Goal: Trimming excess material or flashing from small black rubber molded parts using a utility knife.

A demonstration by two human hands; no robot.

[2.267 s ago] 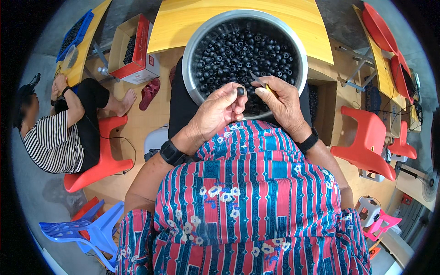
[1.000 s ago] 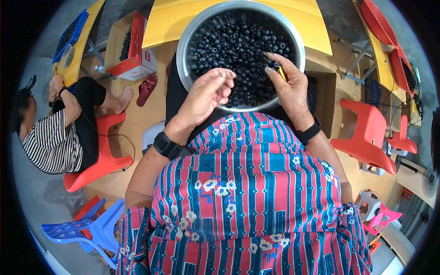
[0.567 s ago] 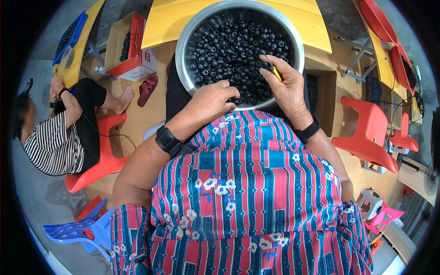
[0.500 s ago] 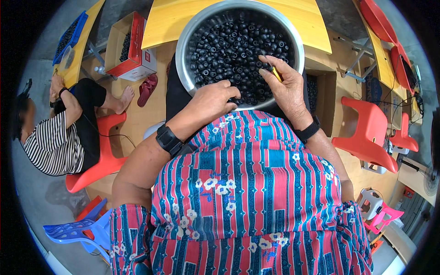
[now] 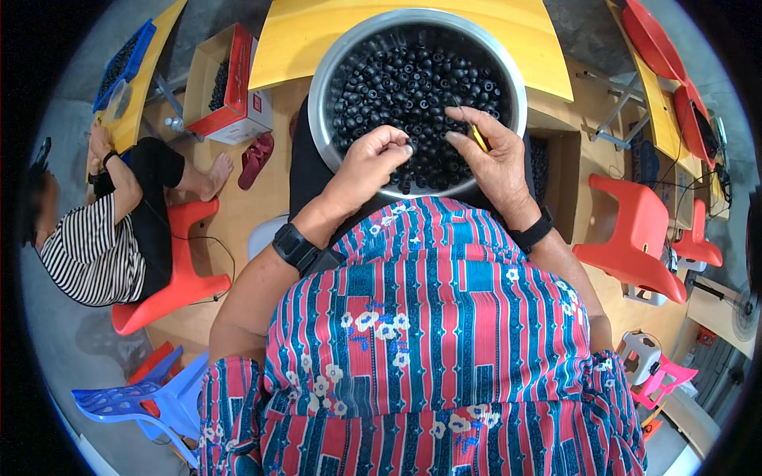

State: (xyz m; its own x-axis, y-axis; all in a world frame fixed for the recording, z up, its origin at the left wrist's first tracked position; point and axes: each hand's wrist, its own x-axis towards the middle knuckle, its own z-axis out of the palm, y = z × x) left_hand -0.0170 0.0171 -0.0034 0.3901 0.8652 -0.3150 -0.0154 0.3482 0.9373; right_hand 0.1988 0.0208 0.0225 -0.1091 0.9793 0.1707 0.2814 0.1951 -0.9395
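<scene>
Clamping slim yellow-handled knife [image 5: 479,139] in right hand [image 5: 497,159]; over small round black beads [image 5: 409,86], cannot tell grip of left hand [image 5: 367,163].

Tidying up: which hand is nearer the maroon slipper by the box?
Left. The left hand is right of the slipper, over the near left of the metal basin; the right hand is farther right, over its near right.

Left hand [image 5: 369,166], fingertips drawn close, anything between them too small to tell! Knife [image 5: 479,139], handle mostly lost in right hand [image 5: 496,159], blade too thin to read. Lower beads [image 5: 405,83] buried under upper ones. Basin [image 5: 320,103] masking part of tabletop [image 5: 290,40], tabletop chopped by top edge. Shirt [image 5: 432,317] cut at bottom.
</scene>
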